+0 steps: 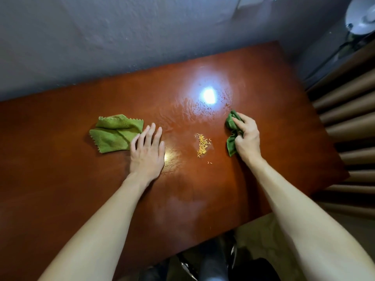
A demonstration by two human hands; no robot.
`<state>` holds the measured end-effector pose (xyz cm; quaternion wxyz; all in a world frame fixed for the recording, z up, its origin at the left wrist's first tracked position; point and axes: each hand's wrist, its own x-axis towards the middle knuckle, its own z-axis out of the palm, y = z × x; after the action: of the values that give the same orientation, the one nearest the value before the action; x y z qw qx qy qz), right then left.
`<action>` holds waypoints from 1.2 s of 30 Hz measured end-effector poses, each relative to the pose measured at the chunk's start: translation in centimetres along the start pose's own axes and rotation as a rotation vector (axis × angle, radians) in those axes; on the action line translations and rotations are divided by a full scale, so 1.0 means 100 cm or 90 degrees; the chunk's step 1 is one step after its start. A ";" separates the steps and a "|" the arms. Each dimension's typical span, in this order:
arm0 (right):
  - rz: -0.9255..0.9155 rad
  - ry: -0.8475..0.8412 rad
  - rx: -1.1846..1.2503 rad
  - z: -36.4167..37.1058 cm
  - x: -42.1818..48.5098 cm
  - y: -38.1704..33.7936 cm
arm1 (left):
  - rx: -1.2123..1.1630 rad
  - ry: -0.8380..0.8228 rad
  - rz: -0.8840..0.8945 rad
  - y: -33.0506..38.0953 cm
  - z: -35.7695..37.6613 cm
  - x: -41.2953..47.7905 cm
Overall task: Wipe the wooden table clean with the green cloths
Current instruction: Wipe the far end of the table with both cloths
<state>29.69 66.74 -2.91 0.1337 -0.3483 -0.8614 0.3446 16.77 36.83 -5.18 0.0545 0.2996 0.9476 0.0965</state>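
The reddish-brown wooden table [81, 179] fills the view. A light green cloth [113, 133] lies loosely folded on its left half. My left hand [148, 151] rests flat on the table with straight fingers, its fingertips at the cloth's right edge. A darker green cloth [231, 130] is bunched on the right, and my right hand [246, 136] grips it with curled fingers against the tabletop. Between the hands lies a small heap of yellow crumbs [202, 146]. Wet smears shine around the bright light reflection [209, 95].
A grey wall [121, 37] runs along the table's far edge. Ribbed brown slats [351, 122] stand past the right edge. A white lamp [360, 16] sits at the top right. A dark seat [211, 262] shows below the near edge.
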 end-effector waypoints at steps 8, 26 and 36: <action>0.116 0.162 0.018 0.053 -0.120 -0.029 | 0.021 0.019 -0.007 0.004 0.001 -0.001; 0.232 0.257 0.297 0.095 -0.082 -0.103 | 0.048 0.037 0.000 0.005 0.000 0.001; 0.052 -0.239 0.137 0.028 0.021 -0.083 | 0.032 0.033 0.002 0.004 0.000 0.000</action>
<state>22.66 62.48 0.70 -0.0069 -0.2959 -0.8148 0.4985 16.99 37.12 -5.13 0.0224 0.2995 0.9505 0.0802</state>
